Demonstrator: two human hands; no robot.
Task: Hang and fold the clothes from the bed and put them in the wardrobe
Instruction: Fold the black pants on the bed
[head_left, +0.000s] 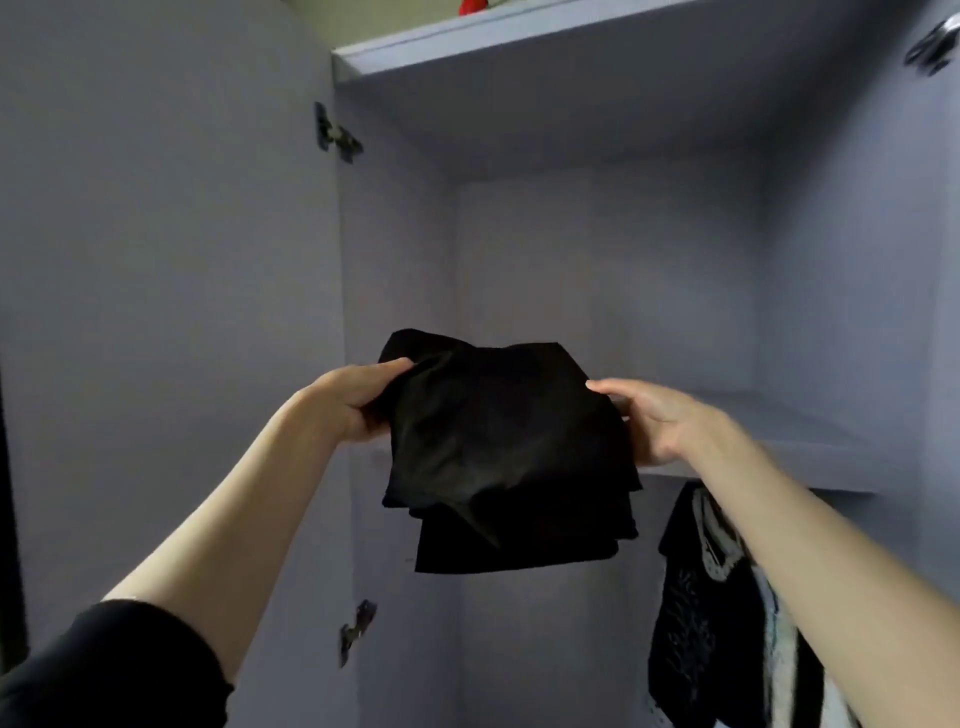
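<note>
Garment (498, 441): folded black soft cloth | left hand (358, 402) grip pinching | right hand (660, 421) grip pinching

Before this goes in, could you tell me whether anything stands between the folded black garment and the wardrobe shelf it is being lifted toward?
Nothing visible does. The left hand and right hand hold the folded black garment in front of the shelf, whose visible surface is bare. The hanging clothes are below the shelf, out of the way.

Pale wardrobe shelf (810, 441) (bare where visible) above hanging clothes (711, 613).
</note>
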